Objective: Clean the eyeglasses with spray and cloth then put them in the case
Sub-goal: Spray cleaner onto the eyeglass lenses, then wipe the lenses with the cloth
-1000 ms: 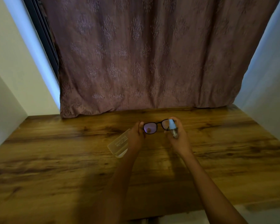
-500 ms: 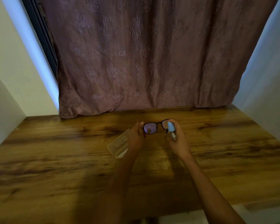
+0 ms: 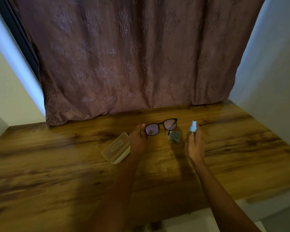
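My left hand [image 3: 138, 139] pinches the black-framed eyeglasses [image 3: 161, 126] at their left end and holds them up over the wooden table [image 3: 57, 164], lenses facing me. My right hand [image 3: 194, 144] grips a small spray bottle [image 3: 193, 127] with a light blue top, upright, to the right of the glasses and apart from them. A small folded grey cloth [image 3: 174, 136] lies on the table between my hands, below the right lens. The translucent glasses case [image 3: 116, 148] lies shut on the table just left of my left wrist.
A mauve patterned curtain [image 3: 132, 56] hangs down to the table's back edge. White walls close in on the left and right. The table's front edge runs near my forearms at the lower right.
My right hand has drawn the spray bottle away from the right lens toward the right. The grey cloth beneath is now uncovered. My left hand still holds the glasses.
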